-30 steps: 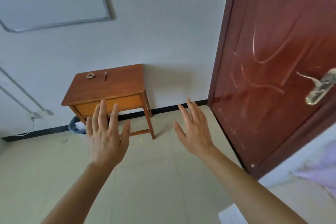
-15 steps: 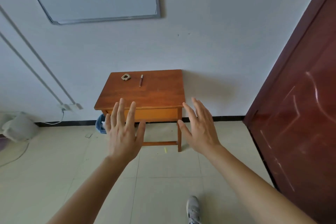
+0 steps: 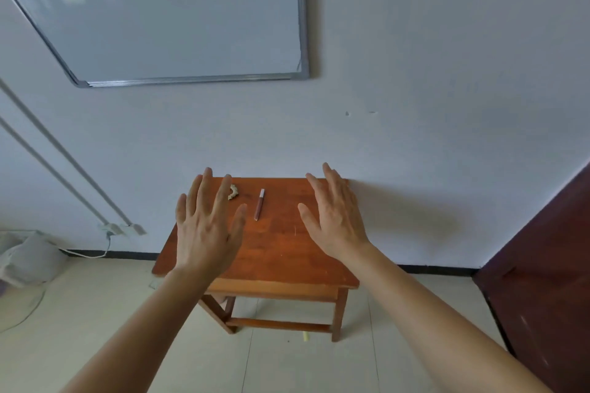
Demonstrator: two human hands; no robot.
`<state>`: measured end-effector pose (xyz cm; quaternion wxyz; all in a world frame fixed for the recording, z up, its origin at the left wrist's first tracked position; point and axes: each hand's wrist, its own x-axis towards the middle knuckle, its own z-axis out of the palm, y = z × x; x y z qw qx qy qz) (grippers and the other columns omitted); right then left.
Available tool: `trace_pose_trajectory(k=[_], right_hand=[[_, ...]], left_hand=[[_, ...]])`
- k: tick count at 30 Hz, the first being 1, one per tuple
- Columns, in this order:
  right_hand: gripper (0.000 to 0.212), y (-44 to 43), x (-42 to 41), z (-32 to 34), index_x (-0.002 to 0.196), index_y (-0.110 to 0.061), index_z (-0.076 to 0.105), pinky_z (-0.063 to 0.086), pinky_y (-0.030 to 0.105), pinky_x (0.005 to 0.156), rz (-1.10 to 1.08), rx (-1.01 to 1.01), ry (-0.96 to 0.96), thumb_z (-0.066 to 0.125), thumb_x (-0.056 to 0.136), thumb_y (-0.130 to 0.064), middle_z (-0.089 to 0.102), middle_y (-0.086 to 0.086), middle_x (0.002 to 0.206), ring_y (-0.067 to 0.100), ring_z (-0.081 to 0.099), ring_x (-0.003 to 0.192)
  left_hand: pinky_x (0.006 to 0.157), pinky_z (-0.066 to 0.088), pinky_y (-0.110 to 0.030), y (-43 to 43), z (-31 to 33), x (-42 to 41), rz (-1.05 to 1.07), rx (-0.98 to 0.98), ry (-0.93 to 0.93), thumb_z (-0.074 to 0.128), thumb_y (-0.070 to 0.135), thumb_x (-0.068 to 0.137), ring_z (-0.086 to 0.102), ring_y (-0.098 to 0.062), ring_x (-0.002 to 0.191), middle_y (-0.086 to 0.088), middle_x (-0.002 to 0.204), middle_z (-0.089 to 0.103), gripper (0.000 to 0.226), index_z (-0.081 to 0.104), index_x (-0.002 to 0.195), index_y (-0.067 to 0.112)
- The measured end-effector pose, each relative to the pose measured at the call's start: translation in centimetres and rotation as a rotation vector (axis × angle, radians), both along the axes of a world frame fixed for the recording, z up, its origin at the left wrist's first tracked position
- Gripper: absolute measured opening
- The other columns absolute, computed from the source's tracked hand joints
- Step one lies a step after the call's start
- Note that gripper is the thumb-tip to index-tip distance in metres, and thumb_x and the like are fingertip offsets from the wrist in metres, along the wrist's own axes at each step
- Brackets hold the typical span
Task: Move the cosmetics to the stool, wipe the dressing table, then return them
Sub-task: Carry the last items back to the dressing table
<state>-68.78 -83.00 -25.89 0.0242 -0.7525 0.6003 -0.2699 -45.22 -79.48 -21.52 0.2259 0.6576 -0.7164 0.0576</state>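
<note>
1. Far L, on the floor by the wall: a pale bag (image 3: 30, 254), slumped.
2. Two slim conduits (image 3: 57, 156) run diagonally down the wall to a small wall fitting (image 3: 121, 228). A thin white cable (image 3: 95, 253) hangs from it & trails L along the black skirting.
3. Upper L: a whiteboard (image 3: 178, 9) w/ metal frame, blank, hung above & L of the bench.
4. L hand (image 3: 206, 233): fingers straight & spread, palm down, holding nothing. It sits in front of the bench's L half; can't tell if it touches the top.
5. Small pale beaded piece (image 3: 234, 193): curled, on the bench top near the back edge, L of centre. The L index finger partly hides it in view; nothing grips it.
6. Slim cosmetic stick (image 3: 259, 206): brown body, pale cap at the far end. It lies flat on the top, running approx. front to back, just R of the beaded piece, not touching it. In view it's between the two hands.
7. Bench (image 3: 277, 252): small, wooden, reddish-brown top, lighter apron, legs w/ low rails. Its back is against the wall, and it stands on pale floor tiles.
8. Tiny yellowish scrap (image 3: 306, 337) on the floor near the front R leg.
9. R hand (image 3: 336, 223): also flat, fingers straight & slightly apart, palm down, holding nothing, over the bench's R half.
10. Far R, lower corner: a dark red-brown door (image 3: 542, 265).
</note>
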Motion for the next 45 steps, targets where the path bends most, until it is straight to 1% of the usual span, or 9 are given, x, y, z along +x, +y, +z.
trace_pose_trajectory(k=[9, 18, 23, 26, 31, 35, 38, 41, 45], right_hand=[[0.061, -13.7, 5.9, -3.4, 0.152, -0.027, 0.020, 0.022, 0.046, 0.120, 0.018, 0.132, 0.054, 0.041, 0.100, -0.050, 0.009, 0.013, 0.164, 0.031, 0.013, 0.151], [0.070, -24.0, 12.8, -10.7, 0.155, -0.029, 0.003, 0.015, 0.040, 0.119, -0.208, 0.413, -0.039, 0.039, 0.100, -0.052, 0.003, 0.008, 0.165, 0.026, 0.009, 0.152], [0.071, -25.8, 17.9, -17.0, 0.155, -0.029, -0.001, 0.023, 0.043, 0.119, -0.231, 0.602, 0.012, 0.038, 0.100, -0.053, 0.003, 0.012, 0.165, 0.030, 0.011, 0.152], [0.065, -25.4, 20.2, -20.3, 0.156, -0.029, 0.003, 0.025, 0.046, 0.120, -0.216, 0.651, 0.092, 0.038, 0.103, -0.045, 0.006, 0.017, 0.164, 0.035, 0.013, 0.151], [0.062, -24.2, 20.8, -22.2, 0.154, -0.017, 0.025, 0.034, 0.047, 0.114, -0.202, 0.690, 0.238, 0.052, 0.099, -0.007, 0.018, 0.017, 0.162, 0.036, 0.022, 0.147], [0.063, -23.8, 19.4, -21.5, 0.151, -0.013, 0.032, 0.046, 0.041, 0.101, -0.216, 0.681, 0.296, 0.056, 0.095, -0.001, 0.028, 0.010, 0.158, 0.027, 0.042, 0.129], [0.058, -23.3, 18.1, -20.0, 0.150, -0.013, 0.035, 0.048, 0.037, 0.095, -0.247, 0.673, 0.304, 0.055, 0.096, -0.004, 0.034, 0.007, 0.153, 0.024, 0.046, 0.122], [0.058, -22.5, 16.4, -17.3, 0.148, -0.015, 0.037, 0.050, 0.034, 0.093, -0.286, 0.648, 0.293, 0.059, 0.094, -0.008, 0.038, 0.003, 0.149, 0.021, 0.047, 0.119], [0.054, -20.8, 13.1, -12.2, 0.146, -0.020, 0.042, 0.052, 0.031, 0.090, -0.349, 0.548, 0.268, 0.060, 0.096, -0.016, 0.046, 0.001, 0.141, 0.019, 0.051, 0.116]], left_hand=[[0.119, 0.016, -0.053, -14.3, -4.7, 6.5, 0.023, 0.188, 0.025, 0.028, 0.055, 0.097, 0.008, -0.025, 0.150, -0.003, 0.163, 0.008, 0.061, 0.024, 0.152, 0.028], [0.121, 0.017, -0.043, -30.3, -13.2, 13.6, -0.205, 0.543, -0.116, 0.041, 0.048, 0.098, 0.006, -0.022, 0.150, 0.000, 0.163, 0.008, 0.062, 0.020, 0.153, 0.028], [0.119, 0.017, -0.044, -34.9, -19.6, 15.2, -0.307, 0.652, -0.175, 0.041, 0.044, 0.099, 0.006, -0.024, 0.150, -0.003, 0.163, 0.006, 0.062, 0.015, 0.153, 0.029], [0.119, 0.015, -0.046, -36.1, -23.3, 15.9, -0.376, 0.694, -0.253, 0.041, 0.041, 0.100, 0.001, -0.027, 0.150, -0.005, 0.163, 0.003, 0.062, 0.012, 0.153, 0.032], [0.117, 0.023, -0.048, -36.2, -26.6, 16.7, -0.466, 0.690, -0.351, 0.047, 0.025, 0.100, 0.011, -0.031, 0.148, -0.008, 0.161, 0.016, 0.055, 0.028, 0.151, 0.028], [0.106, 0.041, -0.041, -37.1, -26.1, 17.0, -0.492, 0.675, -0.331, 0.060, 0.013, 0.093, 0.025, -0.029, 0.139, -0.004, 0.157, 0.024, 0.061, 0.036, 0.147, 0.027], [0.102, 0.046, -0.035, -37.6, -24.3, 16.4, -0.487, 0.681, -0.280, 0.056, 0.007, 0.094, 0.034, -0.024, 0.136, -0.001, 0.155, 0.031, 0.064, 0.031, 0.149, 0.028], [0.101, 0.046, -0.034, -37.1, -20.8, 14.8, -0.475, 0.626, -0.176, 0.056, -0.004, 0.090, 0.041, -0.023, 0.134, -0.003, 0.150, 0.042, 0.069, 0.036, 0.149, 0.024], [0.081, 0.056, -0.038, -35.6, -14.7, 11.6, -0.579, 0.433, -0.060, 0.064, -0.012, 0.079, 0.061, -0.027, 0.108, -0.008, 0.125, 0.062, 0.063, 0.053, 0.136, 0.013]])
